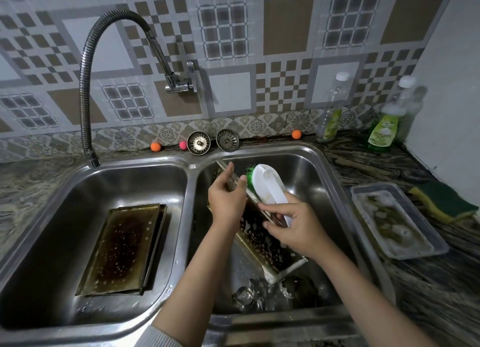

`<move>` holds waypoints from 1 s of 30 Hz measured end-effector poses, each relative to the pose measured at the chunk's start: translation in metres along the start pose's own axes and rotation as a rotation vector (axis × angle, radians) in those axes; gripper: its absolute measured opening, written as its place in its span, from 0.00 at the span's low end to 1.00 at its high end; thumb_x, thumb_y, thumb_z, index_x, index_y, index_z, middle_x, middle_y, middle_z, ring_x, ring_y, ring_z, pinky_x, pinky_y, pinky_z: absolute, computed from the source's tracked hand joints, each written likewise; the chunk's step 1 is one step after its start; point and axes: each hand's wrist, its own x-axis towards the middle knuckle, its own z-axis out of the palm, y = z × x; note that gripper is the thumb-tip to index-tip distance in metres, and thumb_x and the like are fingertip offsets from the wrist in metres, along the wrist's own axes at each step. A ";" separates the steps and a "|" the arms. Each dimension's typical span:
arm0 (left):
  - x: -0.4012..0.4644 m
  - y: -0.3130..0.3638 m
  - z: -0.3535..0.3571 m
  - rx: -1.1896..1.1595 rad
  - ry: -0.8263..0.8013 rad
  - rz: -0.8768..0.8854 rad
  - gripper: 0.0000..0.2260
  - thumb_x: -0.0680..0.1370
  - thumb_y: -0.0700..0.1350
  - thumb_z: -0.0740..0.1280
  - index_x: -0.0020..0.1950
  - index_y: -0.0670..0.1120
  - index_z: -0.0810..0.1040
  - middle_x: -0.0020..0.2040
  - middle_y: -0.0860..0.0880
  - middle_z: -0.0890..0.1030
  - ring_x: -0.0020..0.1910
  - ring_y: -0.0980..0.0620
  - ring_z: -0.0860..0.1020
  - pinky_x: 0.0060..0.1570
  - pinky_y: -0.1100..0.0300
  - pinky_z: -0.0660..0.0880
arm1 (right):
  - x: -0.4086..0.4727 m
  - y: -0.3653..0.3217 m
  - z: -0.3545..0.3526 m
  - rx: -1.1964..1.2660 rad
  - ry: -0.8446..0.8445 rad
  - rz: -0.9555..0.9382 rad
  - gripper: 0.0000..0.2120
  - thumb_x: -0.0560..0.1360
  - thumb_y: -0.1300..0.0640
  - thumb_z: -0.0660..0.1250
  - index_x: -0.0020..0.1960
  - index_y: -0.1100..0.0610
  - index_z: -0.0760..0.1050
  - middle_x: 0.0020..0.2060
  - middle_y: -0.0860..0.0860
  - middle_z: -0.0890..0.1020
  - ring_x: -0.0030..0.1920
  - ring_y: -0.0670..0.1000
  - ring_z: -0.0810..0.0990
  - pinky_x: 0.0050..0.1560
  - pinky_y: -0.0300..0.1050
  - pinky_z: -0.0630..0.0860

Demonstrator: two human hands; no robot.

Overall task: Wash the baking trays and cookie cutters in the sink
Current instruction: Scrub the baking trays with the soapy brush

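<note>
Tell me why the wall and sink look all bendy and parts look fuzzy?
Head view: the wide-angle lens curves the tiled wall and sink rim; the bottles at the right look blurred; glare shines off the steel; the corners go dark.

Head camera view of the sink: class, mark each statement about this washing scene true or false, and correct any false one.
1. The left hand grips the edge of a tilted baking tray in the right basin. True.
2. The right hand holds a yellow sponge. False: it holds a white scrubbing brush with green bristles; the sponge lies on the counter.
3. A baking tray lies flat in the left basin. True.
4. Both sink strainers are fitted in the drains. False: the strainers stand against the wall behind the sink.
</note>
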 end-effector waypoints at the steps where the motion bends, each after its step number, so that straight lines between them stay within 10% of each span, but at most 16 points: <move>1: 0.001 0.000 0.000 -0.004 0.004 -0.005 0.19 0.73 0.45 0.72 0.64 0.53 0.77 0.62 0.48 0.79 0.63 0.44 0.77 0.62 0.43 0.74 | 0.000 0.000 0.000 0.001 -0.004 -0.003 0.25 0.67 0.64 0.75 0.50 0.34 0.79 0.57 0.43 0.77 0.61 0.41 0.74 0.59 0.33 0.71; 8: 0.000 -0.001 -0.006 -0.133 0.057 -0.005 0.16 0.75 0.34 0.67 0.61 0.45 0.78 0.51 0.47 0.81 0.45 0.54 0.78 0.50 0.59 0.77 | 0.002 0.009 -0.003 0.007 0.000 0.005 0.25 0.59 0.41 0.77 0.55 0.33 0.77 0.38 0.51 0.71 0.35 0.42 0.69 0.45 0.37 0.72; 13: -0.013 0.000 -0.013 -0.175 0.075 0.090 0.14 0.76 0.32 0.64 0.56 0.47 0.79 0.56 0.47 0.81 0.51 0.55 0.80 0.53 0.64 0.75 | 0.006 0.010 -0.005 0.110 0.075 0.000 0.27 0.70 0.51 0.73 0.67 0.42 0.70 0.66 0.48 0.75 0.64 0.46 0.74 0.65 0.47 0.72; 20: -0.021 -0.005 -0.019 -0.134 -0.041 0.226 0.13 0.77 0.31 0.63 0.55 0.47 0.79 0.53 0.52 0.82 0.53 0.57 0.80 0.55 0.63 0.76 | 0.017 0.005 -0.011 0.028 0.220 -0.042 0.24 0.73 0.58 0.71 0.66 0.49 0.70 0.63 0.38 0.72 0.65 0.36 0.71 0.64 0.30 0.67; 25: -0.019 -0.010 -0.019 -0.028 -0.100 0.257 0.16 0.78 0.30 0.58 0.60 0.45 0.77 0.49 0.56 0.82 0.36 0.62 0.78 0.37 0.70 0.72 | 0.010 0.003 -0.002 -0.111 0.193 -0.076 0.30 0.70 0.45 0.71 0.69 0.46 0.67 0.65 0.36 0.70 0.66 0.38 0.70 0.63 0.31 0.69; 30: -0.023 -0.007 -0.020 -0.035 -0.140 0.241 0.18 0.79 0.30 0.58 0.63 0.46 0.75 0.58 0.52 0.80 0.61 0.52 0.77 0.59 0.61 0.75 | 0.022 0.012 -0.016 -0.125 0.417 0.096 0.27 0.70 0.51 0.74 0.68 0.51 0.72 0.62 0.49 0.78 0.57 0.43 0.77 0.51 0.29 0.72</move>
